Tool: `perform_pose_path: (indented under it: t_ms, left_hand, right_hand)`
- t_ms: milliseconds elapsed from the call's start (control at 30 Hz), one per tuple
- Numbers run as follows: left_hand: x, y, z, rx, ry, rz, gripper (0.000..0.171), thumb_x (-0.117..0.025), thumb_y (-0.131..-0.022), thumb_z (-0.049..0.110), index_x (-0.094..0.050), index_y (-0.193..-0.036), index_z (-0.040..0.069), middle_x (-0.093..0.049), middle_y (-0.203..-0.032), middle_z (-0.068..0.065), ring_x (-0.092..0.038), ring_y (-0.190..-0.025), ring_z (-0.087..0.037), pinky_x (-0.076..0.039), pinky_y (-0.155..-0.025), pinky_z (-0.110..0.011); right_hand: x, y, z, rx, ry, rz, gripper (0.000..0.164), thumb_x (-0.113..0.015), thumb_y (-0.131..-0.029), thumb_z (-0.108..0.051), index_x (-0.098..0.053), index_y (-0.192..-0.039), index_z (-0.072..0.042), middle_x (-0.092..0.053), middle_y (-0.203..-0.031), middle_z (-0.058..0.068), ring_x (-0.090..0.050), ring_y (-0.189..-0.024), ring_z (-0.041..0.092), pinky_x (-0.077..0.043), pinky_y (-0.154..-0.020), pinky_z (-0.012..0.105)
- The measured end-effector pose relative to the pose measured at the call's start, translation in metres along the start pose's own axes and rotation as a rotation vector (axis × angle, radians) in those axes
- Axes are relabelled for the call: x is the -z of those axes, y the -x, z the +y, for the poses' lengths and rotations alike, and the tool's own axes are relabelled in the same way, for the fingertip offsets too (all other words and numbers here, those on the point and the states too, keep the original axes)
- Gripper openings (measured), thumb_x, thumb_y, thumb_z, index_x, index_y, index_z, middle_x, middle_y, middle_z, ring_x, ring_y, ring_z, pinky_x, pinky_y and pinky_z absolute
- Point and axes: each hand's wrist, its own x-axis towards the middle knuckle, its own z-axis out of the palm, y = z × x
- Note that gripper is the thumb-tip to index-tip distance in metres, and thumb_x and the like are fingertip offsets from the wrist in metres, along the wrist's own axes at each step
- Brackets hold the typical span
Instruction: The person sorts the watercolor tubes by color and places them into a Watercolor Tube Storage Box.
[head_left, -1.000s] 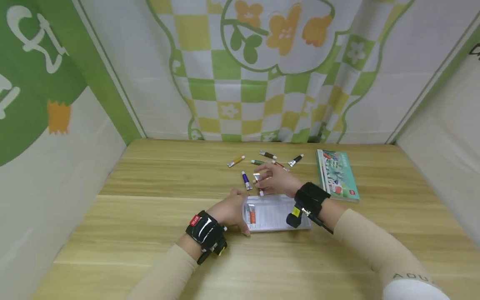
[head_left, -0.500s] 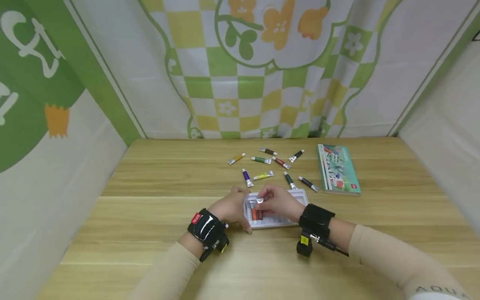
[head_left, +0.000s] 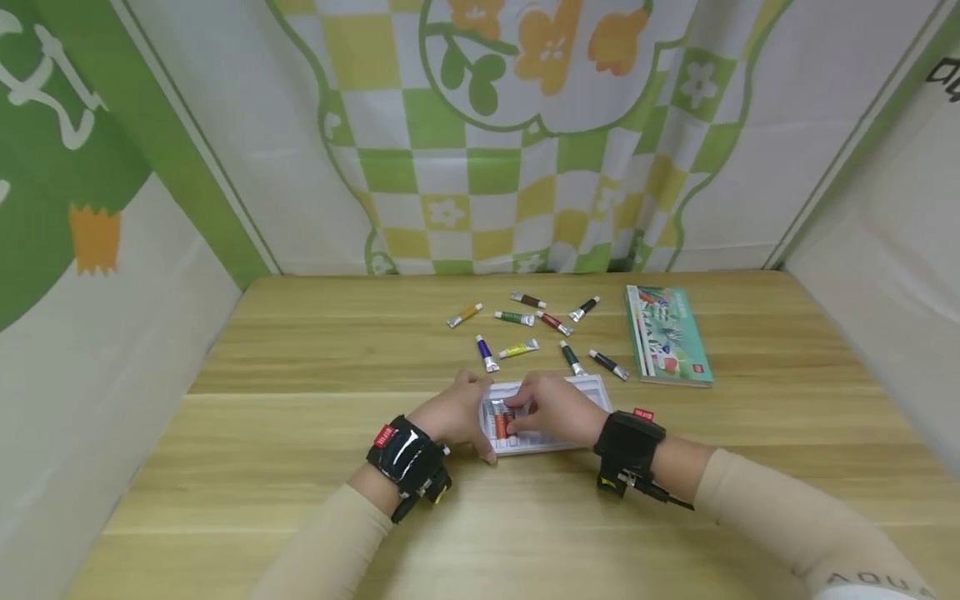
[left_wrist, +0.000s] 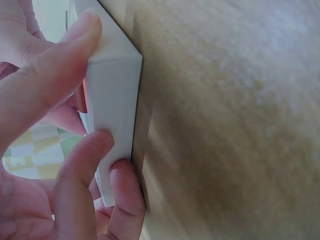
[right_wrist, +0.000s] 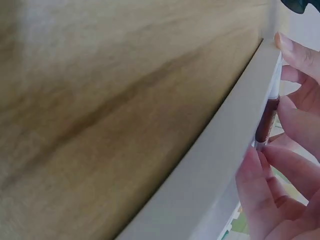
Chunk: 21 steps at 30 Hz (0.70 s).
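Observation:
A white plastic tray (head_left: 597, 390) lies on the table with an orange paint tube (head_left: 500, 423) in its left part. My left hand (head_left: 453, 411) grips the tray's left end, thumb at the near corner and fingers along the end wall (left_wrist: 114, 95). Over the tray, my right hand (head_left: 558, 408) pinches a brown paint tube (right_wrist: 267, 120) just right of the orange one. Its thumb and fingertips hide part of the tube in the head view. The right hand covers much of the tray's middle.
Behind the tray lie several loose paint tubes, among them a purple one (head_left: 487, 354), a yellow-green one (head_left: 519, 349), a dark green one (head_left: 572, 357) and a red one (head_left: 554, 322). A teal illustrated box (head_left: 670, 335) lies to the right. A patterned curtain (head_left: 487, 192) hangs behind the table.
The right hand has brought the brown tube from behind the tray into it and lowered it beside the orange tube. The left hand keeps its grip on the tray's end.

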Motion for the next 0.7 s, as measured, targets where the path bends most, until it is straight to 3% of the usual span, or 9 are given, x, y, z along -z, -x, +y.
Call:
perform_pose_path:
  t_ms: [233, 367, 500, 700]
  left_hand:
    - [-0.009, 0.008, -0.007, 0.008, 0.029, -0.001, 0.117, -0.099, -0.055, 0.005, -0.036, -0.152, -0.011, -0.035, -0.147, -0.029, -0.053, -0.118, -0.037, -0.048, -0.101, -0.049]
    - [-0.012, 0.013, -0.011, 0.017, 0.034, 0.0, 0.118, -0.1, -0.054, 0.005, -0.035, -0.152, -0.012, -0.036, -0.146, -0.028, -0.053, -0.118, -0.037, -0.048, -0.101, -0.05]
    - [-0.009, 0.011, -0.007, 0.003, 0.035, 0.01, 0.119, -0.1, -0.055, 0.005, -0.034, -0.153, -0.012, -0.035, -0.147, -0.028, -0.052, -0.121, -0.038, -0.046, -0.104, -0.051]
    - [-0.002, 0.003, 0.003, -0.008, 0.014, 0.018, 0.119, -0.1, -0.055, 0.006, -0.034, -0.153, -0.012, -0.035, -0.147, -0.028, -0.053, -0.119, -0.038, -0.047, -0.102, -0.051]
  right_hand:
    - [-0.012, 0.003, -0.001, 0.01, 0.04, -0.029, 0.026, -0.083, -0.085, -0.011, -0.079, -0.11, -0.002, -0.073, -0.101, 0.006, -0.055, -0.077, 0.01, -0.046, -0.067, 0.028]
    - [-0.016, 0.001, -0.008, 0.04, 0.076, -0.085, 0.019, -0.082, -0.086, -0.009, -0.081, -0.104, -0.003, -0.072, -0.092, 0.001, -0.052, -0.071, 0.009, -0.044, -0.064, 0.025]
    - [-0.01, -0.004, -0.014, 0.019, 0.138, -0.11, 0.014, -0.082, -0.086, -0.008, -0.082, -0.1, -0.005, -0.065, -0.08, -0.005, -0.049, -0.065, 0.009, -0.04, -0.059, 0.023]
    - [0.002, -0.007, -0.014, -0.021, 0.161, -0.125, 0.017, -0.081, -0.087, -0.009, -0.081, -0.104, -0.005, -0.067, -0.084, -0.005, -0.052, -0.069, 0.01, -0.043, -0.061, 0.025]
